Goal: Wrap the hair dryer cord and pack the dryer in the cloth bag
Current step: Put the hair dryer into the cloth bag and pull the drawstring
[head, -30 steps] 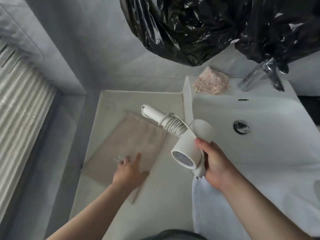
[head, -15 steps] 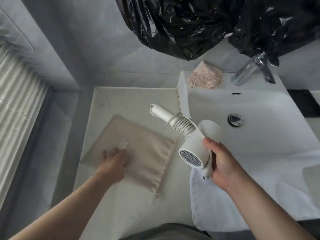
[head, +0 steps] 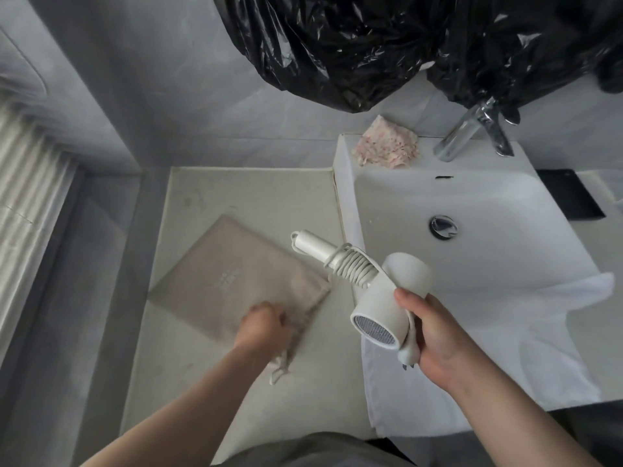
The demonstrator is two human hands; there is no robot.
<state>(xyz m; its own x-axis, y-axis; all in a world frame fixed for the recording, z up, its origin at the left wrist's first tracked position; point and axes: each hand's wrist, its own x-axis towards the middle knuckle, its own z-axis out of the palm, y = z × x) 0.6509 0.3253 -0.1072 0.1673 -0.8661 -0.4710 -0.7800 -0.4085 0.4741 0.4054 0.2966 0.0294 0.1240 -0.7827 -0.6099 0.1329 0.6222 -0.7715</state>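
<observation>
A white hair dryer point(head: 377, 310) is held in the air by my right hand point(head: 435, 335), which grips its body and the plug. The white cord point(head: 352, 266) is coiled around the dryer's handle, which points up and left. A beige cloth bag point(head: 232, 281) with a drawstring lies flat on the pale counter point(head: 249, 197), left of the dryer. My left hand point(head: 264, 326) is closed on the bag's near right corner, by the drawstring end.
A white sink point(head: 472, 251) with a chrome tap point(head: 472, 134) sits to the right, a white towel point(head: 488, 365) draped over its front edge. A pink sponge point(head: 387, 146) rests on the sink's back rim. Black plastic bags point(head: 387, 45) hang above. A radiator point(head: 30, 183) stands at left.
My left hand slid across the bag from its left part to its near right corner and closed on the cloth there. The dryer stayed in my right hand.
</observation>
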